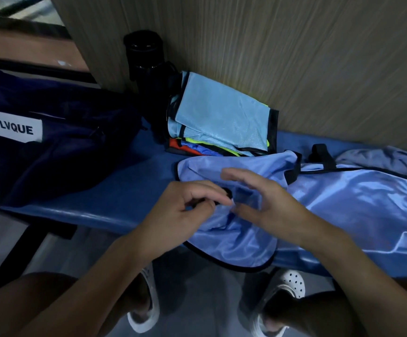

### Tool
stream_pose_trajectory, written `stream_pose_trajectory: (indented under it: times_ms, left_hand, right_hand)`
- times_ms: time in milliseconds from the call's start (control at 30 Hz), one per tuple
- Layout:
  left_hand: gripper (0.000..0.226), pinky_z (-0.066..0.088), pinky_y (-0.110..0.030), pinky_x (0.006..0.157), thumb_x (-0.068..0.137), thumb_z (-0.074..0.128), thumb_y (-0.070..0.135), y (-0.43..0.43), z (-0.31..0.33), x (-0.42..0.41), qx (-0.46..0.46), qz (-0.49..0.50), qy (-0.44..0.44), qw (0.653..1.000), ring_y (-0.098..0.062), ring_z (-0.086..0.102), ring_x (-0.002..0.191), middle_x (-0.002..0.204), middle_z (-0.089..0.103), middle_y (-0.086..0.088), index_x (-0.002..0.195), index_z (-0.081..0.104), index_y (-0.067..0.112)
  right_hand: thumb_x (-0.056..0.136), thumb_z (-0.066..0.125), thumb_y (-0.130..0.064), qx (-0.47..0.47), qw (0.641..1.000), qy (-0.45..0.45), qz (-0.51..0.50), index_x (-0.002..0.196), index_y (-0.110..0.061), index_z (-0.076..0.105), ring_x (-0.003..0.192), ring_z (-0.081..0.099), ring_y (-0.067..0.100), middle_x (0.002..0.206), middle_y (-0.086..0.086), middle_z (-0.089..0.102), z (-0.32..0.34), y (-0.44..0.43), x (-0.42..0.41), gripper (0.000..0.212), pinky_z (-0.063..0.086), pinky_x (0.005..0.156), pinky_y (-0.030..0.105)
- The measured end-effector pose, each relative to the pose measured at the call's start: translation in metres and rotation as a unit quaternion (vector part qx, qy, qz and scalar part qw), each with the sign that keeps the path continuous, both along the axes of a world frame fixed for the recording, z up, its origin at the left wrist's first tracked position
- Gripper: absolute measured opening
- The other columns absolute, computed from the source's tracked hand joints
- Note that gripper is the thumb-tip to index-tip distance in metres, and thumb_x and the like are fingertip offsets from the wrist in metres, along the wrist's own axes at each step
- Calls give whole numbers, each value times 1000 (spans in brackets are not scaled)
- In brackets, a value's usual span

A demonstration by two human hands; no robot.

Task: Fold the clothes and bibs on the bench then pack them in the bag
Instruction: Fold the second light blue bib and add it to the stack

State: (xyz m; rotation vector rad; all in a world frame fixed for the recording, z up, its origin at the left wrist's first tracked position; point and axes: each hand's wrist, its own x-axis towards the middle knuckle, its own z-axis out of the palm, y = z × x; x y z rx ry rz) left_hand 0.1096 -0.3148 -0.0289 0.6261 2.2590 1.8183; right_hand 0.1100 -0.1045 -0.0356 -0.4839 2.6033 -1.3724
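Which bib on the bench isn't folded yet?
The shiny blue bib spread out over the front edge of the bench. The others lie folded in a stack by the wall.

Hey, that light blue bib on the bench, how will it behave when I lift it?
The light blue bib will probably hang limp: it lies wrinkled, and its edge droops over the bench. Its sheen suggests slick cloth that could slide. It looks thin, so likely very light.

single wide-angle view from the person's head, looking steeply down and forward. the blue bench (105, 188) crosses mid-frame, close below, wall (295, 57) across the top, shoes (292, 285) at the bottom edge.
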Motion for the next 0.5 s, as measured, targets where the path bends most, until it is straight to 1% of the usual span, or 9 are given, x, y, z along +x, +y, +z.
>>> stream_pose_trajectory:
  times_ms: [67,100,133,167,233,300,367,433,500]
  left_hand:
    - [36,43,-47,63,84,51,4,-3,-2,-2,0,-17,-16,1000,-47,60,74,86,74,2,87,80,25]
    - [37,43,-48,62,84,51,5,-4,-2,-3,-10,-8,-17,1000,-47,60,73,82,73,-2,86,80,28]
    - [38,45,-48,63,85,51,6,-6,-2,-5,-23,14,-20,999,-45,63,75,80,73,-6,84,79,31]
    - [38,47,-44,66,86,53,4,-8,-4,-9,-35,48,-25,998,-37,67,78,79,74,-4,81,78,30]
    - [38,51,-27,71,89,54,-1,-14,-8,-18,-59,136,-26,989,-13,70,81,81,74,9,80,75,29]
    - [29,52,-20,75,92,57,4,-21,-11,-28,-119,188,-8,975,-4,67,88,89,72,15,92,72,29]
    - [23,47,-16,76,95,58,14,-28,-17,-34,-193,177,-23,965,0,62,95,104,65,17,112,66,27]
    - [31,43,-17,76,96,61,24,-31,-25,-36,-266,142,-47,952,-1,58,97,115,57,11,127,57,27]
    - [40,40,-24,87,94,65,33,-28,-33,-38,-301,129,-47,944,-10,54,108,127,51,5,132,55,28]
  right_hand:
    - [83,73,-13,8,1000,0,8,105,-21,70,106,61,11,108,-2,67,-1,-2,1,24,49,90,31]
    - [84,74,-13,6,1000,-10,1,97,-18,70,98,63,17,101,2,68,0,-3,2,14,50,86,37]
    - [85,75,-12,3,1000,-20,-9,92,-17,69,93,64,20,97,4,67,1,-2,5,11,50,83,39]
    - [84,75,-12,0,1000,-25,-16,90,-18,67,91,64,22,96,4,67,2,0,7,12,50,82,39]
    - [82,76,-10,0,999,-34,-21,89,-22,66,93,65,23,96,2,68,5,4,12,17,50,83,37]
    - [77,72,-11,-8,999,-37,-9,83,-28,63,94,66,21,94,-1,69,10,6,16,19,50,84,37]
    - [72,65,-7,-28,998,-48,4,75,-28,58,96,65,19,94,-2,68,16,7,20,23,51,85,41]
    - [73,66,4,-41,997,-72,5,72,-25,54,101,65,19,100,-3,69,17,11,24,32,50,84,51]
    - [75,67,15,-33,995,-91,0,72,-27,52,106,65,16,105,-6,71,18,17,28,44,50,83,55]
